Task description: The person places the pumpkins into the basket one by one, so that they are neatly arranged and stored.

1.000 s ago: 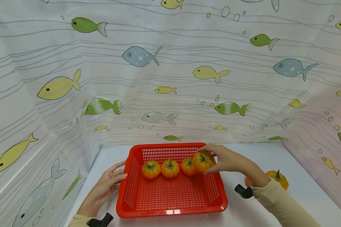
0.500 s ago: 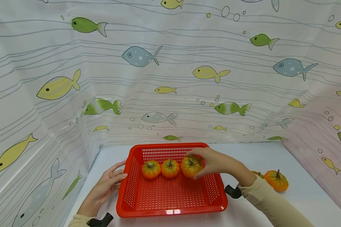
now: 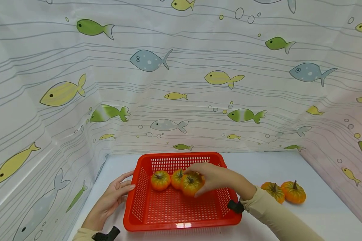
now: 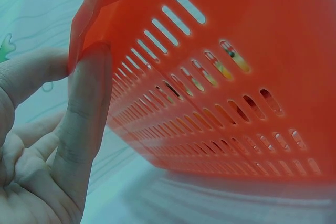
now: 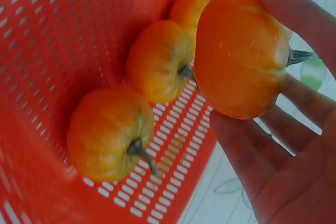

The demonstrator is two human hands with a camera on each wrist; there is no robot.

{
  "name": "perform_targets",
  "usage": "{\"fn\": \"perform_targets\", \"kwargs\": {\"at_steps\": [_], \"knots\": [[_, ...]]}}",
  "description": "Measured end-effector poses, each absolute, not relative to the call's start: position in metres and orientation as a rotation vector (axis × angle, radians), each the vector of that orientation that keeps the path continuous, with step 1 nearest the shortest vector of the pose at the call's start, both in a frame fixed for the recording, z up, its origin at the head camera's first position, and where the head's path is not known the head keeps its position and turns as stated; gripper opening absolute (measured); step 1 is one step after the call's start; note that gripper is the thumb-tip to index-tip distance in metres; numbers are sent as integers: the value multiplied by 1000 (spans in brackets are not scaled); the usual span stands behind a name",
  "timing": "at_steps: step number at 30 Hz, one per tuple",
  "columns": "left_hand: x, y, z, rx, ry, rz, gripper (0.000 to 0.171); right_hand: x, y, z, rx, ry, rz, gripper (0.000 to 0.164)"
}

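My right hand (image 3: 212, 177) grips a small orange-and-green pumpkin (image 3: 192, 184) by its sides, over the inside of a red plastic basket (image 3: 185, 226). In the right wrist view the held pumpkin (image 5: 239, 56) is raised above the basket floor, stem facing the palm. Three more pumpkins stand in a row along the basket's far wall, including a left one (image 3: 160, 180) and a middle one (image 3: 176, 179); the third is hidden behind my right hand in the head view. My left hand (image 3: 116, 194) holds the basket's left rim, the thumb and fingers at its edge (image 4: 86, 30).
Two more pumpkins sit side by side on the white table (image 3: 319, 214) right of the basket, a nearer-left one (image 3: 273, 191) and a right one (image 3: 294, 192). A fish-patterned sheet (image 3: 196, 110) encloses the table at the back and sides.
My right hand has carried the pumpkin leftward across the basket, from its right end towards the middle. More of the pumpkins on the table now show. The left hand has stayed put.
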State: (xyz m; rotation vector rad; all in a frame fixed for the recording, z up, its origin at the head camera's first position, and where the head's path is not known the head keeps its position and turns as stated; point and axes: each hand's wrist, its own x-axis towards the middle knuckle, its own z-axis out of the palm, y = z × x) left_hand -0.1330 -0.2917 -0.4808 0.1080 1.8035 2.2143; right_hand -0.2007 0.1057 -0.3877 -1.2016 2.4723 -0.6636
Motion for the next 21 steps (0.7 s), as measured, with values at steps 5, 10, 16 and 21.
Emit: {"fn": "perform_targets", "kwargs": {"at_steps": [5,10,16,21], "knots": [[-133,-292,-482,132,1799,2218,70,-199,92,-391,-1263,2462,-588,71],[-133,-292,-482,129,1803,2216,70,-196,77,-393,-1329,2445,-548,70],[-132,-291,-480,115,1806,2215,70,-193,61,-396,-1382,2412,-509,66],[-132,-291,-479,122,1799,2214,70,-190,50,-401,-1377,2402,-473,66]]}}
